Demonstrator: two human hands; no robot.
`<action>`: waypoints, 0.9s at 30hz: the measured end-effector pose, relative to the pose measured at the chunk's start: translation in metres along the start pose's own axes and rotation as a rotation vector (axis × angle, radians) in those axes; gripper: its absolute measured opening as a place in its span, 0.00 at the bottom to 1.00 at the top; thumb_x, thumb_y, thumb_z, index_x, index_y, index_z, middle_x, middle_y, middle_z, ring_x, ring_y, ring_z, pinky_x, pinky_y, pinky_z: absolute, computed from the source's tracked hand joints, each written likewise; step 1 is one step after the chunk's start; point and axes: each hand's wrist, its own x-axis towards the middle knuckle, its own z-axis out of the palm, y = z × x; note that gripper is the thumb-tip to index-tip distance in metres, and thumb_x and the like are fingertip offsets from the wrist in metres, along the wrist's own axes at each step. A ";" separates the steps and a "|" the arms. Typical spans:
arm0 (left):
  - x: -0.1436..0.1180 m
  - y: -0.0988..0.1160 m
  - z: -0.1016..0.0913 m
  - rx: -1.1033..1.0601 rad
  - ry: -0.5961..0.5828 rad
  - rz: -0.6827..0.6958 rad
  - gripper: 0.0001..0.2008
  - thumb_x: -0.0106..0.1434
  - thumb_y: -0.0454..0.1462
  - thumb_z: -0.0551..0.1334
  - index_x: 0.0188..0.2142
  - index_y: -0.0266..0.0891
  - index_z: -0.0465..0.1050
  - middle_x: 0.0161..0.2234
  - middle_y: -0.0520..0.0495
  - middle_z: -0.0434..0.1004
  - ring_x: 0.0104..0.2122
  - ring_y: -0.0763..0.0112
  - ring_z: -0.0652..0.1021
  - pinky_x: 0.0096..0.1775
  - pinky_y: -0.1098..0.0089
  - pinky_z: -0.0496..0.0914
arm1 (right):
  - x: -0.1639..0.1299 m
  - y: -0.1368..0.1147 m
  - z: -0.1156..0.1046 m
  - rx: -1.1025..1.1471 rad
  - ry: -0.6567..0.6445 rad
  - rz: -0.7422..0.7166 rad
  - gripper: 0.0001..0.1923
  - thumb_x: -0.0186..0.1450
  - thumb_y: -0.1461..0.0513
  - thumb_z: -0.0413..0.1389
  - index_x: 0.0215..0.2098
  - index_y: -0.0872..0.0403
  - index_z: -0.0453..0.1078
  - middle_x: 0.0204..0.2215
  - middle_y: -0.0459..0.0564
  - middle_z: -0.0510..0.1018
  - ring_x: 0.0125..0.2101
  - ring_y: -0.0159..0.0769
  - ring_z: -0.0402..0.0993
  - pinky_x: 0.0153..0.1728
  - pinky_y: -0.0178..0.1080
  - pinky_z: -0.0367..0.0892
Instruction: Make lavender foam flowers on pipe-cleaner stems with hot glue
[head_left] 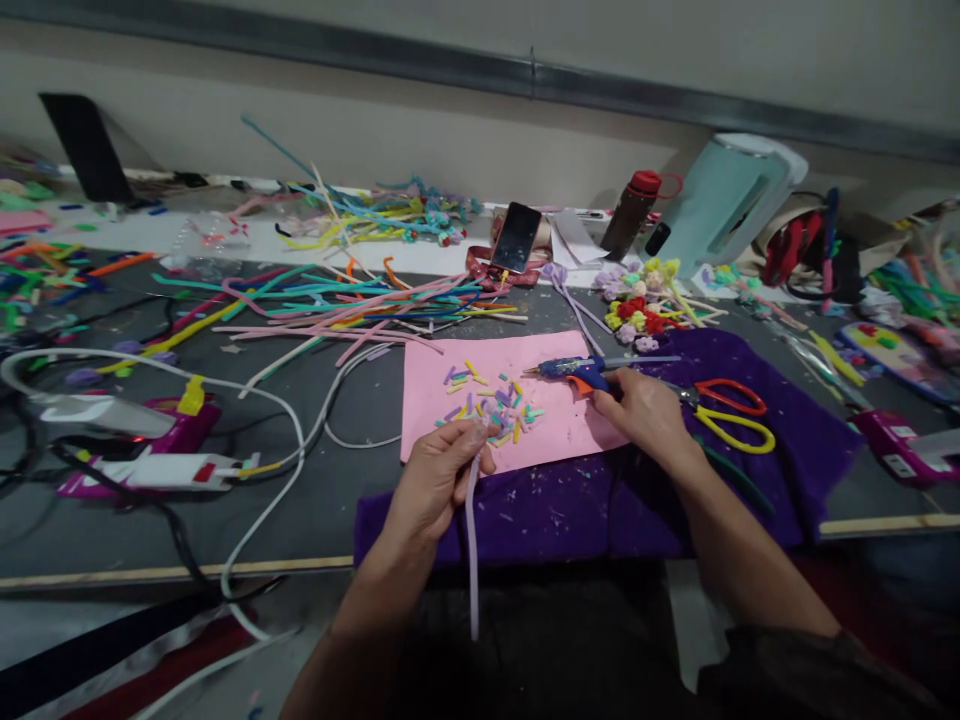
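Observation:
My left hand (pixel 439 480) pinches a pale lilac pipe cleaner (pixel 472 560) that hangs down toward my lap, its top end at a heap of small coloured cut pieces (pixel 491 400) on a pink sheet (pixel 427 415). My right hand (pixel 641 410) grips the handle of a blue and orange glue gun (pixel 574 370), which lies with its nozzle pointing left over the pink sheet. The sheet rests partly on a purple cloth (pixel 795 440). Red and yellow scissors (pixel 731 410) lie on that cloth just right of my right hand.
Long coloured pipe cleaners (pixel 337 300) are strewn across the dark table behind. A phone (pixel 516 237), a dark bottle (pixel 630 212), a pale jug (pixel 724 205) and small finished flowers (pixel 641 305) stand at the back. White cables and pink glue guns (pixel 150 450) lie left.

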 end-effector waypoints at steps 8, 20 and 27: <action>0.001 -0.003 0.002 0.032 -0.009 -0.012 0.13 0.53 0.43 0.62 0.32 0.33 0.72 0.17 0.53 0.69 0.10 0.86 0.57 0.12 0.80 0.46 | 0.000 0.004 0.000 0.243 0.119 0.032 0.17 0.59 0.53 0.49 0.36 0.56 0.70 0.25 0.50 0.75 0.26 0.38 0.71 0.26 0.36 0.58; -0.002 -0.001 0.001 -0.072 0.038 0.031 0.11 0.53 0.40 0.63 0.33 0.34 0.73 0.17 0.53 0.70 0.09 0.87 0.58 0.12 0.80 0.47 | -0.012 -0.001 -0.015 1.280 0.190 0.008 0.22 0.53 0.60 0.59 0.46 0.52 0.64 0.37 0.48 0.71 0.35 0.35 0.69 0.36 0.39 0.66; -0.003 0.000 -0.003 -0.125 0.031 0.025 0.09 0.54 0.38 0.61 0.33 0.34 0.73 0.18 0.53 0.70 0.10 0.87 0.58 0.12 0.81 0.49 | -0.017 -0.009 -0.040 1.400 -0.019 0.001 0.18 0.53 0.60 0.57 0.42 0.50 0.63 0.27 0.45 0.69 0.24 0.32 0.67 0.24 0.36 0.66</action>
